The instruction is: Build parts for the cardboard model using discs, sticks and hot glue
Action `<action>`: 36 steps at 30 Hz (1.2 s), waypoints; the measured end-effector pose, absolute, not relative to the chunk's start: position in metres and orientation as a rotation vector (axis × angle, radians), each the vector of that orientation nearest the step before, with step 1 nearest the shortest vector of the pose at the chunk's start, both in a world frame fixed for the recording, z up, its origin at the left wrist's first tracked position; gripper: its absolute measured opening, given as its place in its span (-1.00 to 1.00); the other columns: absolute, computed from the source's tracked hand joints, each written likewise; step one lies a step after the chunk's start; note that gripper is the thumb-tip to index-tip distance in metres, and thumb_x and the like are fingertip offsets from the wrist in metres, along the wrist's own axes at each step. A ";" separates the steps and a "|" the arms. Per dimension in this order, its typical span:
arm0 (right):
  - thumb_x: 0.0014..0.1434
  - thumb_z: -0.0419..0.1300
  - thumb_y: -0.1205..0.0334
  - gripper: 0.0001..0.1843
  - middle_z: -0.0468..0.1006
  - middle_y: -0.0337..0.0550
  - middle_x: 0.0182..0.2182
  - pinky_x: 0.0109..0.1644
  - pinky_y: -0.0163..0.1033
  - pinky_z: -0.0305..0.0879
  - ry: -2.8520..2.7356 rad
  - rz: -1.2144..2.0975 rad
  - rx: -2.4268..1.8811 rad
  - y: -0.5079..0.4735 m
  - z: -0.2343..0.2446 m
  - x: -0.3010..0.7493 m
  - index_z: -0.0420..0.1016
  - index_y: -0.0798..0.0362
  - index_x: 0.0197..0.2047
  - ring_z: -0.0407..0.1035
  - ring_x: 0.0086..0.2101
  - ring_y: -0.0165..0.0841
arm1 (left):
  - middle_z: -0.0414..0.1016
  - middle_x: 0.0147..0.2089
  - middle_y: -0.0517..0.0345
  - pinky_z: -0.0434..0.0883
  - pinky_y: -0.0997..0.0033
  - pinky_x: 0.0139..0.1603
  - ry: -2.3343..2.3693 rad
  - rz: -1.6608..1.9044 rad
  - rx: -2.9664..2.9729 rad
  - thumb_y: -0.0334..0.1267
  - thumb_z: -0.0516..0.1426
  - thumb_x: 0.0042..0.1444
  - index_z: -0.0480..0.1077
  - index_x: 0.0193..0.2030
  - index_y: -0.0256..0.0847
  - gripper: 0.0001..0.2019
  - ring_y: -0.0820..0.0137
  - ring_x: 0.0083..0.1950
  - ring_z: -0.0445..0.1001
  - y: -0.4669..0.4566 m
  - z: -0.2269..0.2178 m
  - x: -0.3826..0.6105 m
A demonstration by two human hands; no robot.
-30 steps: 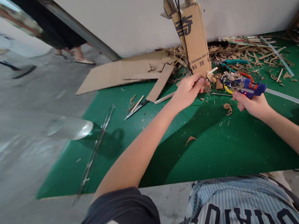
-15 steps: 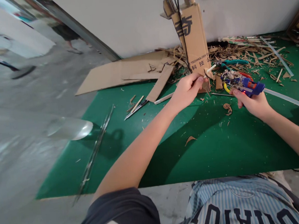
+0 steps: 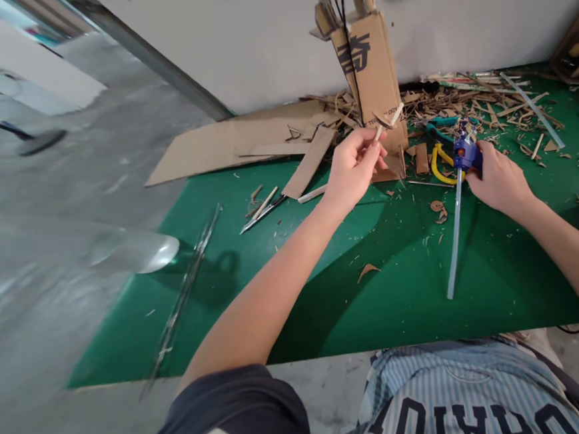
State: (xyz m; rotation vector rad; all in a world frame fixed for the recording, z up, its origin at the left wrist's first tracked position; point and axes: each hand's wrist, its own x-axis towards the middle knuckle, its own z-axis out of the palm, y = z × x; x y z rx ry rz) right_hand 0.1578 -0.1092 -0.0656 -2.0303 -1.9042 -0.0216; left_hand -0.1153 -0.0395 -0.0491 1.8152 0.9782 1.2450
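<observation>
My left hand (image 3: 358,161) pinches a thin pale stick (image 3: 398,114) with a small round cardboard piece (image 3: 385,121) on it, in front of the cardboard stand (image 3: 374,70). To the right, my right hand (image 3: 499,177) is wrapped round a blue hot glue gun (image 3: 464,154), its nozzle end facing the back of the table. A long translucent glue stick (image 3: 455,237) sticks out of the gun's rear towards me. Beside the gun lie yellow-handled scissors or pliers (image 3: 436,165) and teal-handled pliers (image 3: 435,127), partly hidden.
Cardboard scraps (image 3: 496,104) heap along the back of the green table (image 3: 298,323). A large cardboard sheet (image 3: 203,143) and a cardboard strip (image 3: 310,162) lie at the left. Near them are a craft knife (image 3: 264,213), thin rods (image 3: 189,285) and a clear bottle or cup (image 3: 136,249).
My right hand has turned the glue gun, so its glue stick swung from pointing right to pointing towards me. My left hand has drawn slightly left with the stick.
</observation>
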 end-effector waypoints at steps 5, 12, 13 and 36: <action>0.25 0.06 0.28 -0.36 0.56 0.38 0.06 0.03 0.16 0.36 -1.949 -0.066 -2.038 -0.108 -0.071 0.161 0.21 0.29 0.37 0.46 0.03 0.15 | 0.43 -0.39 0.26 0.23 0.55 -0.55 0.886 1.388 1.595 0.03 0.21 0.29 0.49 0.01 -0.07 -0.72 0.58 -0.55 0.34 -0.039 -0.043 -0.115; 0.30 -0.02 0.27 -0.44 0.54 0.37 -0.02 0.03 0.22 0.25 -2.017 -0.234 -2.069 -0.111 -0.069 0.158 0.24 0.30 0.33 0.41 -0.01 0.15 | 0.26 -0.51 0.33 0.06 0.55 -0.59 0.641 1.305 1.287 -0.11 0.23 0.27 0.52 -0.20 -0.14 -0.84 0.61 -0.60 0.13 -0.065 -0.035 -0.098; 0.31 -0.02 0.26 -0.44 0.53 0.37 -0.03 0.03 0.22 0.23 -2.015 -0.264 -2.071 -0.111 -0.070 0.158 0.25 0.30 0.32 0.40 -0.02 0.14 | 0.26 -0.52 0.33 0.07 0.55 -0.59 0.611 1.282 1.300 -0.11 0.24 0.26 0.53 -0.23 -0.17 -0.82 0.62 -0.60 0.13 -0.070 -0.035 -0.095; 0.33 -0.05 0.22 -0.34 0.40 0.44 0.12 0.06 0.30 0.16 -1.931 -0.536 -2.023 -0.122 -0.056 0.156 0.11 0.28 0.45 0.25 0.09 0.20 | 0.02 -0.62 0.41 -0.07 0.57 -0.71 0.689 1.462 0.980 -0.16 0.17 0.35 0.34 -0.40 -0.17 -0.72 0.63 -0.70 -0.07 -0.072 -0.031 -0.088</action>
